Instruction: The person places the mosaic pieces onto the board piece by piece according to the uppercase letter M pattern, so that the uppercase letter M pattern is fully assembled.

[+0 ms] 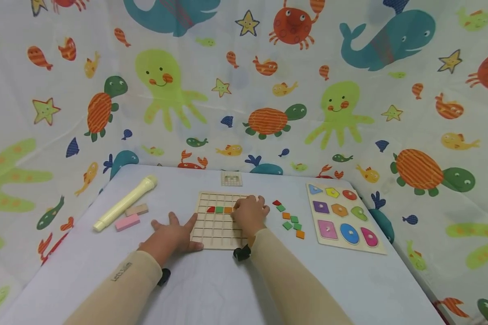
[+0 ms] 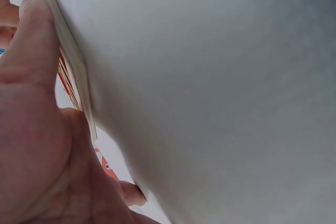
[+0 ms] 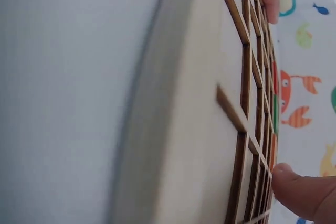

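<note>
A wooden grid board [image 1: 219, 232] lies on the white table. One of its upper rows carries a red piece [image 1: 211, 209], a green square tile [image 1: 219, 210] and an orange square tile [image 1: 227, 210]. My left hand [image 1: 171, 237] is spread at the board's lower left corner, thumb along the front edge and index finger at the left side. Bent over the row's right part, my right hand [image 1: 250, 214] has its thumb [image 3: 296, 184] right beside the orange tile. Its fingertips are hidden, so I cannot tell whether they pinch a tile.
Loose red, green and orange tiles [image 1: 294, 219] lie right of the board. Farther right is a shape puzzle board [image 1: 315, 234]. A yellow toy microphone [image 1: 126, 203], a pink block [image 1: 127, 222] and a tan block [image 1: 137, 210] lie left. A small patterned card [image 1: 231, 178] lies behind.
</note>
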{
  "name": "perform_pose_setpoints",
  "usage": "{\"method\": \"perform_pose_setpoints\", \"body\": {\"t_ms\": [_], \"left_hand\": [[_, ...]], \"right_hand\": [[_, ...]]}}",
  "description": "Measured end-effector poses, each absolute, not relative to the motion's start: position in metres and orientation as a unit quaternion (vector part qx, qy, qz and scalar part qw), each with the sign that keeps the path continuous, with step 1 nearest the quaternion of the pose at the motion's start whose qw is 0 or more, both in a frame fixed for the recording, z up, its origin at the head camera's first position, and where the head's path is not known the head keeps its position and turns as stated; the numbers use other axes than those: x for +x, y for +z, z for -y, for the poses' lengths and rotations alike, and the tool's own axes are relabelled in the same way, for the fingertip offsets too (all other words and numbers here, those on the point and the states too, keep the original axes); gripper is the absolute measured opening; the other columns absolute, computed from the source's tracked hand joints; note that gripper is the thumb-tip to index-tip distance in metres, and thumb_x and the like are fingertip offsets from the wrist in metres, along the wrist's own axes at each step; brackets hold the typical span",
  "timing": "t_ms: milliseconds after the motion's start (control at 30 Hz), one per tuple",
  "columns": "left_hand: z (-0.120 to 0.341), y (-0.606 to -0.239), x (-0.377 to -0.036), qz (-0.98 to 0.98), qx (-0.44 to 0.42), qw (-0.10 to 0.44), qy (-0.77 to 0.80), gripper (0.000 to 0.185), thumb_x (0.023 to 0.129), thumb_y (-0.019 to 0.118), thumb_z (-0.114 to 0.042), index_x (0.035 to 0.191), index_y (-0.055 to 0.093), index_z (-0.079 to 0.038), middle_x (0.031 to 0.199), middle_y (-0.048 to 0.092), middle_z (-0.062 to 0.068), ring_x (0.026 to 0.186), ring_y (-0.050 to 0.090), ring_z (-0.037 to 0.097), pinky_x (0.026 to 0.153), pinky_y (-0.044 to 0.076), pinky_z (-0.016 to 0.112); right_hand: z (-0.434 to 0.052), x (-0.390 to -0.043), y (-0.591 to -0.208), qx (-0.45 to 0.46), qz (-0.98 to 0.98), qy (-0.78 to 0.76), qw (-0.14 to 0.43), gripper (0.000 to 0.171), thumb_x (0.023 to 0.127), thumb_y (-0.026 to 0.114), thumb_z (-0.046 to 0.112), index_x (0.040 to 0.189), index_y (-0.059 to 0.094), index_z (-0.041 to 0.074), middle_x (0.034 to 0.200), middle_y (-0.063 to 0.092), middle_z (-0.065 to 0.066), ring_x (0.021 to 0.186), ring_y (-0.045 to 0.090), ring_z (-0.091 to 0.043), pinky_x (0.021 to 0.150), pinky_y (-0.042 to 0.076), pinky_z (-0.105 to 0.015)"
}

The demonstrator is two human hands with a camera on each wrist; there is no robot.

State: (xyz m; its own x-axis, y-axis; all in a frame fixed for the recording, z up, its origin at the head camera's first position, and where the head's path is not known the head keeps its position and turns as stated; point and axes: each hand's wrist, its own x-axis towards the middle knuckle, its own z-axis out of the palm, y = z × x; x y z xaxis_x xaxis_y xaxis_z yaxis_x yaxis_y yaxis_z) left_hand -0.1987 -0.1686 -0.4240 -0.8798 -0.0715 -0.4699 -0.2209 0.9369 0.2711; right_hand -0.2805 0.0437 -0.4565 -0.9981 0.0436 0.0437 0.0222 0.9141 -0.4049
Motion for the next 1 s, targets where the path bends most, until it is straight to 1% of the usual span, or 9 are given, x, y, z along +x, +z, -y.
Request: {"method": "perform_pose_setpoints", "body": {"t_ms": [67, 133, 233, 400, 533, 667, 900, 1000], "left_hand": [[0.169, -0.424, -0.199, -0.957, -0.073, 0.232, 0.158, 0.110, 0.084, 0.081, -0.067, 0.170, 0.018, -0.038, 0.173, -0.007, 0.034, 0.149, -0.007, 0.077, 0.096, 0.020, 0.099], [0.170, -0.422, -0.199, -0.958, -0.069, 0.232, 0.157, 0.110, 0.084, 0.080, -0.067, 0.171, 0.018, -0.038, 0.173, -0.007, 0.035, 0.148, -0.007, 0.078, 0.095, 0.021, 0.099], [0.170, -0.420, -0.198, -0.958, -0.067, 0.232, 0.156, 0.110, 0.084, 0.079, -0.068, 0.171, 0.018, -0.037, 0.173, -0.008, 0.035, 0.148, -0.007, 0.078, 0.096, 0.021, 0.099], [0.170, -0.420, -0.198, -0.958, -0.068, 0.232, 0.155, 0.110, 0.085, 0.079, -0.068, 0.171, 0.018, -0.037, 0.172, -0.008, 0.035, 0.148, -0.008, 0.078, 0.097, 0.021, 0.098], [0.171, -0.422, -0.200, -0.957, -0.068, 0.234, 0.157, 0.111, 0.084, 0.079, -0.068, 0.171, 0.017, -0.037, 0.172, -0.009, 0.036, 0.148, -0.009, 0.078, 0.096, 0.020, 0.099], [0.171, -0.423, -0.201, -0.956, -0.067, 0.236, 0.159, 0.112, 0.084, 0.080, -0.068, 0.171, 0.017, -0.036, 0.172, -0.009, 0.036, 0.147, -0.010, 0.078, 0.096, 0.019, 0.099], [0.169, -0.423, -0.201, -0.953, -0.071, 0.241, 0.170, 0.113, 0.083, 0.080, -0.067, 0.171, 0.016, -0.036, 0.172, -0.011, 0.035, 0.148, -0.011, 0.078, 0.098, 0.019, 0.099], [0.170, -0.423, -0.200, -0.953, -0.069, 0.240, 0.171, 0.114, 0.083, 0.081, -0.068, 0.171, 0.016, -0.036, 0.172, -0.012, 0.035, 0.147, -0.011, 0.078, 0.098, 0.019, 0.099]], "right_hand": [[-0.048, -0.276, -0.457, -0.024, 0.974, 0.221, 0.036, 0.025, 0.092, 0.084, 0.039, 0.114, 0.082, 0.029, 0.145, 0.060, -0.011, 0.155, 0.028, -0.047, 0.115, 0.029, -0.070], [-0.053, -0.271, -0.458, -0.035, 0.970, 0.235, 0.042, 0.036, 0.091, 0.084, 0.041, 0.127, 0.079, 0.033, 0.152, 0.057, -0.011, 0.156, 0.027, -0.048, 0.114, 0.029, -0.071], [-0.061, -0.264, -0.457, -0.060, 0.960, 0.271, 0.040, 0.046, 0.091, 0.083, 0.044, 0.136, 0.074, 0.037, 0.159, 0.052, -0.010, 0.157, 0.025, -0.047, 0.116, 0.027, -0.071], [-0.076, -0.253, -0.452, -0.095, 0.940, 0.324, 0.051, 0.049, 0.092, 0.083, 0.045, 0.139, 0.072, 0.036, 0.164, 0.048, -0.008, 0.158, 0.023, -0.047, 0.116, 0.025, -0.073], [-0.095, -0.249, -0.448, -0.118, 0.933, 0.335, 0.061, 0.047, 0.092, 0.083, 0.045, 0.137, 0.074, 0.034, 0.165, 0.047, -0.006, 0.159, 0.021, -0.046, 0.117, 0.023, -0.076], [-0.120, -0.246, -0.447, -0.141, 0.931, 0.331, 0.062, 0.044, 0.092, 0.082, 0.046, 0.134, 0.076, 0.033, 0.166, 0.045, -0.006, 0.160, 0.019, -0.046, 0.118, 0.022, -0.076], [-0.168, -0.241, -0.450, -0.181, 0.940, 0.287, 0.025, 0.054, 0.094, 0.080, 0.044, 0.144, 0.068, 0.031, 0.171, 0.033, -0.014, 0.160, 0.008, -0.049, 0.119, 0.017, -0.076], [-0.185, -0.239, -0.451, -0.193, 0.942, 0.274, 0.012, 0.055, 0.093, 0.082, 0.041, 0.144, 0.068, 0.029, 0.170, 0.031, -0.018, 0.159, 0.007, -0.051, 0.119, 0.014, -0.078]]}}
